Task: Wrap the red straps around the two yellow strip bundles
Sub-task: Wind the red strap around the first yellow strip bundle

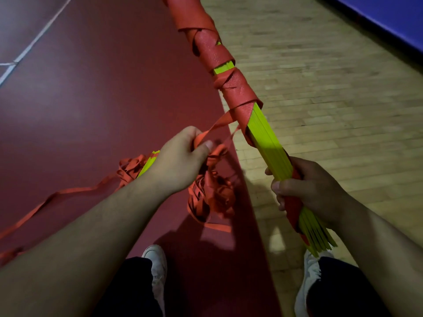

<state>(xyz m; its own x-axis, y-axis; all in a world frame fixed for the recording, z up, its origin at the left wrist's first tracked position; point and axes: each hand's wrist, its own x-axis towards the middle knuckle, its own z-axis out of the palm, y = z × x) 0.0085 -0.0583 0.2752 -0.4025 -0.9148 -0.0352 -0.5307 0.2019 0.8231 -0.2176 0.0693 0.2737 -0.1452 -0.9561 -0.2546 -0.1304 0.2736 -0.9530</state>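
Yellow floor bundle (148,164) behind left hand (180,161)

Right hand (313,191) grips yellow bundle (267,143) (left hand (180,161) pinches red strap (219,123)).

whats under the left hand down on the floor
A tangled heap of red strap and the tip of a second yellow bundle; the left hand covers the rest of that bundle.

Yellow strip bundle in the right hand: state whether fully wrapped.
Partly wrapped. The red strap covers the far part of the yellow strip bundle; bare yellow shows above the right hand; the left hand grips loose strap.
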